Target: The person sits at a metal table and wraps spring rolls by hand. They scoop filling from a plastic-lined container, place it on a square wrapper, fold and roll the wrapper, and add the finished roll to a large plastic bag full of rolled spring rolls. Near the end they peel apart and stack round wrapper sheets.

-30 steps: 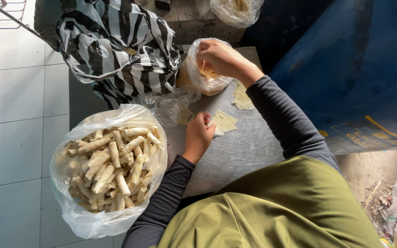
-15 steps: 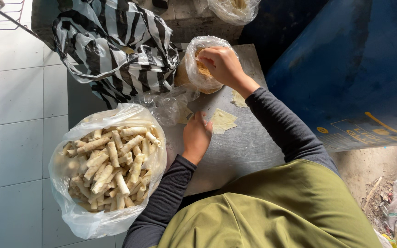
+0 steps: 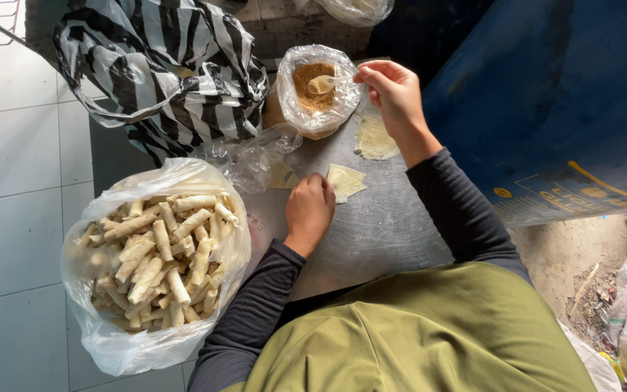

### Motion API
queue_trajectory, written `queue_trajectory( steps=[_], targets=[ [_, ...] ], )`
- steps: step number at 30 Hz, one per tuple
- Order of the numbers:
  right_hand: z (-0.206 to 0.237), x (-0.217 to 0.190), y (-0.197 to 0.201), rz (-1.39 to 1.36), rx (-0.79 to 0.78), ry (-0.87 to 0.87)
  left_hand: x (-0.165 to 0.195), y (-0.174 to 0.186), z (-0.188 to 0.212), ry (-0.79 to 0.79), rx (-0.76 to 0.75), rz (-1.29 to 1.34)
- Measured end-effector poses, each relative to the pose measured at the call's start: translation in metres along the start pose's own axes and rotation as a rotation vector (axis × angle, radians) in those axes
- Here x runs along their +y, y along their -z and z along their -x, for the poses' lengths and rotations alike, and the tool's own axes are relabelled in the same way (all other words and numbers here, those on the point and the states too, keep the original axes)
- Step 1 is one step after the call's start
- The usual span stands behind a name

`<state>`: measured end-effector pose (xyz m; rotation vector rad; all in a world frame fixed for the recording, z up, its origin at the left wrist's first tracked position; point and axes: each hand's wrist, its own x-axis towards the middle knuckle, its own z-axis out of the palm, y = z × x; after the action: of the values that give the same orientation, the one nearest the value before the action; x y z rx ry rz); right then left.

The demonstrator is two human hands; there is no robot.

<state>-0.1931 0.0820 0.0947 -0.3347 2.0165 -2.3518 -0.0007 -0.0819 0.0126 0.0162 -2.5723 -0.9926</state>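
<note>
Grey metal worktop (image 3: 371, 239) filled the middle of the frame, with pale tiled floor (image 3: 16, 181) at the left and a blue panel (image 3: 546, 94) at the upper right.

Your right hand (image 3: 393, 91) was at upper centre, thumb and fingertips pinched on the handle end of a small spoon (image 3: 322, 84). The spoon bowl sat inside the open clear bag of brown crumbs (image 3: 288, 94), loaded and roughly level. I read that as the scoop step: filling was on the spoon and had not left the bag.

Your left hand (image 3: 310, 210) was at centre frame, knuckles up and fingers curled under, touching the left edge of a pale folded wrapper (image 3: 346, 181) lying flat on the worktop. I couldn't tell whether it pinched the sheet or just rested against it. A second wrapper (image 3: 375, 138) lay just below your right wrist, apart from the first.

A big clear bag of finished rolls (image 3: 157, 254) sat at lower left, a striped black-and-white bag (image 3: 161, 65) at upper left, and crumpled clear plastic (image 3: 248, 156) between them and the crumb bag.

My judgement: moving that spoon called for keeping it level over the bag's rim, since loose crumbs spill easily. The wrapper looked light, so it needed holding flat while being filled.
</note>
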Motion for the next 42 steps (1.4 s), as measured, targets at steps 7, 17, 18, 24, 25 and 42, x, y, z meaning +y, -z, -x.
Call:
queue_trajectory(
  steps=[7,17,18,24,25,42],
  targets=[
    [0.087,0.018,0.034,-0.051,-0.016,-0.058,-0.004,0.006,-0.007,0.223,-0.102,0.441],
    [0.173,0.043,0.027,0.234,-0.096,0.119,-0.009,0.003,-0.006,0.296,-0.088,0.515],
    [0.177,0.04,0.027,0.365,-0.102,0.154,-0.01,0.002,-0.006,0.285,-0.08,0.503],
    [0.187,0.022,0.036,0.81,-0.276,0.628,-0.009,0.001,-0.005,0.289,-0.078,0.512],
    [0.188,0.021,0.038,0.855,-0.293,0.652,-0.008,0.001,-0.004,0.288,-0.083,0.533],
    [0.043,0.0,-0.036,0.354,-0.006,0.536,0.012,0.01,0.006,-0.088,0.007,0.124]
  ],
)
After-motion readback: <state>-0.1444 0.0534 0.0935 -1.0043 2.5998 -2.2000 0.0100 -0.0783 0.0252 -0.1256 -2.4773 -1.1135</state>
